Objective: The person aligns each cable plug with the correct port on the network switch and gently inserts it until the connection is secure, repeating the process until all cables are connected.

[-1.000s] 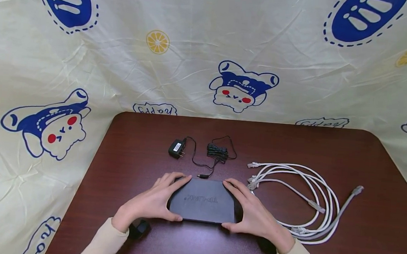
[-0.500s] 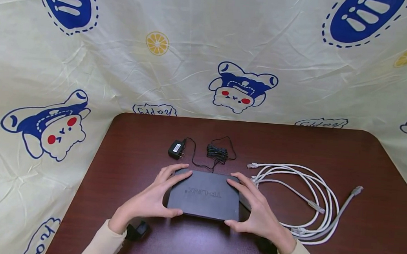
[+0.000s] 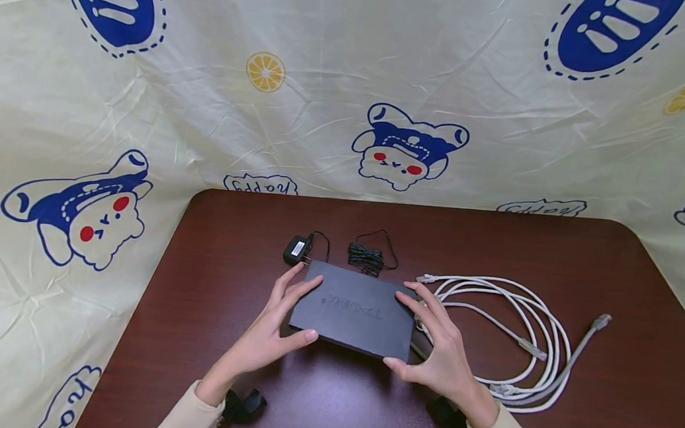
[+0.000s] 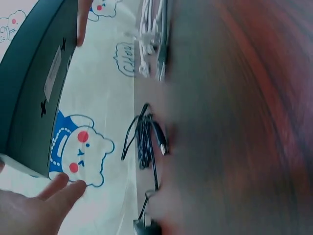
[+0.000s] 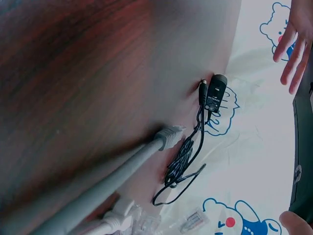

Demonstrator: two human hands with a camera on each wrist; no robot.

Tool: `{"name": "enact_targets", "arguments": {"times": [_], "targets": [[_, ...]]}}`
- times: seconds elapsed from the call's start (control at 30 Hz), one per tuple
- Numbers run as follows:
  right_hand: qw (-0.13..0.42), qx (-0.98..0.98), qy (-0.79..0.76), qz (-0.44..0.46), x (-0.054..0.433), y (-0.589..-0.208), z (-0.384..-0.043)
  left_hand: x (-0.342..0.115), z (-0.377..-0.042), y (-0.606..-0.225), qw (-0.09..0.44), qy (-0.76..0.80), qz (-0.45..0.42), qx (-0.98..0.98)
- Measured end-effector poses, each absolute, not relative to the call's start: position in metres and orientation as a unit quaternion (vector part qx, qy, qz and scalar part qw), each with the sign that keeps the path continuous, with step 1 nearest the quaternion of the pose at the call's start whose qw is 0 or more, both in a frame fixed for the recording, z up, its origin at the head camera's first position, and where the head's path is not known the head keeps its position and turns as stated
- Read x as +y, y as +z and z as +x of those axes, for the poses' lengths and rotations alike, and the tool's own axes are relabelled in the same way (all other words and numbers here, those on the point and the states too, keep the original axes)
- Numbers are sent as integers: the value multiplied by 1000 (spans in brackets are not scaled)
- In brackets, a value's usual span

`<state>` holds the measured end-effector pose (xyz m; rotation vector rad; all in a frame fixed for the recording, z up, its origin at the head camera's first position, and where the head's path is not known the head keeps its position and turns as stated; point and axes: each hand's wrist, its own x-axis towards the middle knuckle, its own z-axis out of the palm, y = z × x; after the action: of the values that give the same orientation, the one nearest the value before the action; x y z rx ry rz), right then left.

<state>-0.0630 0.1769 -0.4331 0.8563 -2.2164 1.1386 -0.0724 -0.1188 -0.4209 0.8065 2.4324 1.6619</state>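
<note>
A flat dark TP-LINK network box (image 3: 350, 311) is held above the table, tilted, its underside facing the wrist cameras. My left hand (image 3: 268, 335) spans its left end in the head view, thumb at the near edge and fingers toward the far corner. At the right end, my right hand (image 3: 442, 357) holds it between thumb and fingers. Beyond the box lie a black power adapter (image 3: 297, 249) and its bundled cord (image 3: 366, 258), partly hidden by the box in the head view. The right wrist view shows the cord's barrel plug (image 5: 203, 88).
Coiled white network cables (image 3: 557, 335) and a grey one (image 3: 584, 343) lie right of the box, close to my right hand. The brown table (image 3: 193, 296) ends at a patterned cloth (image 3: 502, 152) behind. Black objects sit near both wrists.
The box has risen and moved away from me and slightly right, turning so its right end is nearer. Both hands have moved with it. It now covers the barrel plug in the head view.
</note>
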Motion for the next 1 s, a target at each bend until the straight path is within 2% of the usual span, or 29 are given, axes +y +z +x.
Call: {"name": "enact_targets", "arguments": {"times": [0.23,0.47,0.73,1.0], "targets": [[271,-809,415,316,176,-433,-65,-106,-69,-422,56,606,216,763],[275,-807,410,322,174,-430,-66,-96,-70,-428,37,648,178,740],[187,-852,397,284,175,-425,-60,-88,-70,-427,38,728,119,674],[143,-860,404,277,177,-420,-57,-85,-73,-425,36,779,95,619]]}}
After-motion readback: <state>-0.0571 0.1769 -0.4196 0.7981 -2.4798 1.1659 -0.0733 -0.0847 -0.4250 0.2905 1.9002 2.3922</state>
